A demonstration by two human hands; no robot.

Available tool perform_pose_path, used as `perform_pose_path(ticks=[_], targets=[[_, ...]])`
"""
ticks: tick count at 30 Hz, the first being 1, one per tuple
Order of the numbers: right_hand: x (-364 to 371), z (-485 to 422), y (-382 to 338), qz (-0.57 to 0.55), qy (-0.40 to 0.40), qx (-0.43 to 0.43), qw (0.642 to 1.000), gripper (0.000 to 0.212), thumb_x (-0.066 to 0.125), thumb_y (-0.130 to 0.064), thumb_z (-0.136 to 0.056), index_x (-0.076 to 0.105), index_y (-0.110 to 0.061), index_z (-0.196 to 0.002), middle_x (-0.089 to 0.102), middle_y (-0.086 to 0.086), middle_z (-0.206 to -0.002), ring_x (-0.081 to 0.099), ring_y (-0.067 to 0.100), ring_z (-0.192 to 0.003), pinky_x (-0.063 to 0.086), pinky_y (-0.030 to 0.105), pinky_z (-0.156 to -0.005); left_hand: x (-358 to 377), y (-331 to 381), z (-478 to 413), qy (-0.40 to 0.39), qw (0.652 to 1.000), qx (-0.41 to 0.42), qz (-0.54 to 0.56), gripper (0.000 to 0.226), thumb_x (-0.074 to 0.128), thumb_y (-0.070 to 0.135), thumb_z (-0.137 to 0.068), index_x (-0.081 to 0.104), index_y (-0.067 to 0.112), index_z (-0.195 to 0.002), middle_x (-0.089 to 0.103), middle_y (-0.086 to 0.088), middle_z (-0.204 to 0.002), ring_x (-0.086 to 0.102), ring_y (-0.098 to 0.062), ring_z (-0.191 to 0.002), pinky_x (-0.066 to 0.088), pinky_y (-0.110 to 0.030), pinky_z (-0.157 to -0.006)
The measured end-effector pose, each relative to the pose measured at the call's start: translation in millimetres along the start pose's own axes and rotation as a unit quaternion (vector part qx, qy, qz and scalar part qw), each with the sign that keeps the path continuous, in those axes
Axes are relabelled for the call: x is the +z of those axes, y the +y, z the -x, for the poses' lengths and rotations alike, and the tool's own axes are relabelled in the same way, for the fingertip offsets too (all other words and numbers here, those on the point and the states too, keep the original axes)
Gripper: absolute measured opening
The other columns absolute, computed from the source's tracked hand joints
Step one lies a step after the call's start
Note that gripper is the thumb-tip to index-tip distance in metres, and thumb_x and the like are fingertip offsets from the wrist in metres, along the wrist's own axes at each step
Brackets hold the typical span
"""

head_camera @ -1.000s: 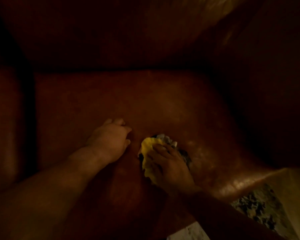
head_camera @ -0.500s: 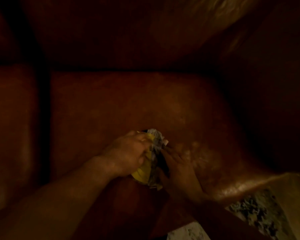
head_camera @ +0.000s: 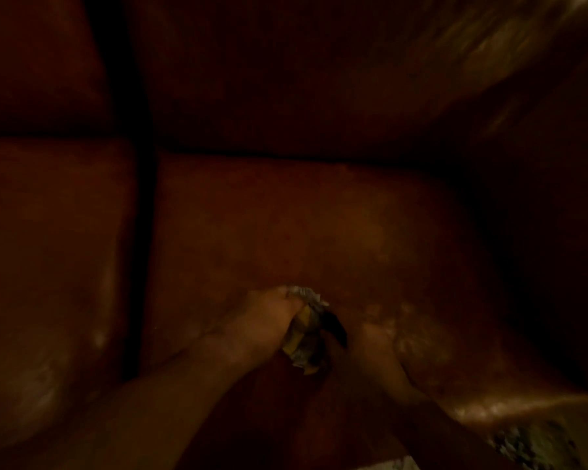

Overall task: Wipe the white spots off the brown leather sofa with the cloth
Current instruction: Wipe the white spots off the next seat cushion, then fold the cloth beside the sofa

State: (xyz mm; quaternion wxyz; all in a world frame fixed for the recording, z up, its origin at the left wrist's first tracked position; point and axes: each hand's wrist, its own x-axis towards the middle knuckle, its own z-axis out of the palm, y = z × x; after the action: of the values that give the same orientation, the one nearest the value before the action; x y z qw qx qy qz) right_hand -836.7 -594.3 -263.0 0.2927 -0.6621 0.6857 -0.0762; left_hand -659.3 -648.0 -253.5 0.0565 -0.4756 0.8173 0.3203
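Observation:
The scene is very dim. A yellow and grey cloth (head_camera: 306, 329) is bunched up between both hands on the brown leather sofa's seat cushion (head_camera: 286, 225). My left hand (head_camera: 269, 320) is closed around the cloth's left side. My right hand (head_camera: 364, 344) presses against its right side, fingers on the cloth. Faint pale patches (head_camera: 401, 320) show on the leather just right of my right hand. Another pale spot (head_camera: 99, 339) sits on the left cushion.
A dark gap (head_camera: 143, 252) divides the left cushion from the middle one. The backrest (head_camera: 286, 79) rises behind. The sofa's front edge (head_camera: 506, 407) gleams at lower right, with patterned floor (head_camera: 530, 446) beyond it.
My left hand came off the bare cushion and took hold of the cloth. The cloth, flat under my right hand before, is now bunched between both hands. The view shifted left.

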Motion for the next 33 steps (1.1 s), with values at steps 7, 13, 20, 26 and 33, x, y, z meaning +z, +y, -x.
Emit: perform_pose_path(ticks=[7, 13, 20, 26, 33], targets=[[-49.0, -9.1, -118.2, 0.07, -0.057, -0.143, 0.986, 0.034, 0.043, -0.041, -0.097, 0.049, -0.032, -0.128, 0.049, -0.004, -0.122, 0.047, 0.017, -0.108, 0.042, 0.035, -0.092, -89.7, -38.4, 98.1, 0.074, 0.991, -0.076, 0.083, 0.043, 0.042, 0.021, -0.096, 0.043, 0.038, -0.136, 0.044, -0.001, -0.137, 0.047, -0.022, -0.122, 0.042, -0.027, -0.094], [-87.4, -1.5, -280.2, 0.094, -0.059, -0.292, 0.95, 0.032, 0.047, -0.034, -0.095, 0.05, -0.029, -0.127, 0.051, -0.001, -0.116, 0.049, 0.02, -0.104, 0.045, 0.037, -0.088, -181.6, -62.4, 222.5, 0.209, 0.965, -0.15, 0.043, 0.035, 0.045, 0.023, -0.096, 0.052, 0.02, -0.131, 0.056, -0.009, -0.122, 0.056, -0.027, -0.108, 0.046, -0.036, -0.094], [-71.5, 66.6, -470.9, 0.087, -0.144, -0.459, 0.872, 0.015, 0.057, -0.032, -0.09, 0.05, -0.026, -0.103, 0.059, -0.001, -0.107, 0.056, 0.022, -0.094, 0.051, 0.043, -0.079, -221.8, -99.2, 426.0, 0.285, 0.901, -0.324, -0.047, 0.046, 0.042, 0.028, -0.096, 0.036, 0.035, -0.142, 0.047, 0.009, -0.118, 0.053, -0.012, -0.109, 0.045, -0.026, -0.086], [-4.2, 160.2, -605.2, 0.113, -0.194, -0.607, 0.763, 0.012, 0.058, -0.028, -0.089, 0.052, -0.018, -0.092, 0.047, -0.001, -0.096, 0.052, 0.024, -0.09, 0.041, 0.033, -0.073, -177.6, -108.1, 600.9, 0.371, 0.806, -0.461, -0.016, 0.033, 0.045, 0.03, -0.094, 0.055, 0.031, -0.125, 0.037, 0.01, -0.095, 0.053, -0.013, -0.085, 0.042, -0.025, -0.074], [85.7, 279.4, -693.2, 0.087, -0.256, -0.695, 0.666, 0.012, 0.061, -0.03, -0.084, 0.05, -0.027, -0.09, 0.056, 0.0, -0.101, 0.055, 0.023, -0.092, 0.044, 0.034, -0.075, -110.0, -74.0, 747.4, 0.468, 0.66, -0.587, 0.036, 0.006, 0.053, 0.037, -0.088, 0.053, 0.031, -0.091, 0.052, 0.009, -0.089, 0.058, -0.019, -0.082, 0.047, -0.039, -0.071]])
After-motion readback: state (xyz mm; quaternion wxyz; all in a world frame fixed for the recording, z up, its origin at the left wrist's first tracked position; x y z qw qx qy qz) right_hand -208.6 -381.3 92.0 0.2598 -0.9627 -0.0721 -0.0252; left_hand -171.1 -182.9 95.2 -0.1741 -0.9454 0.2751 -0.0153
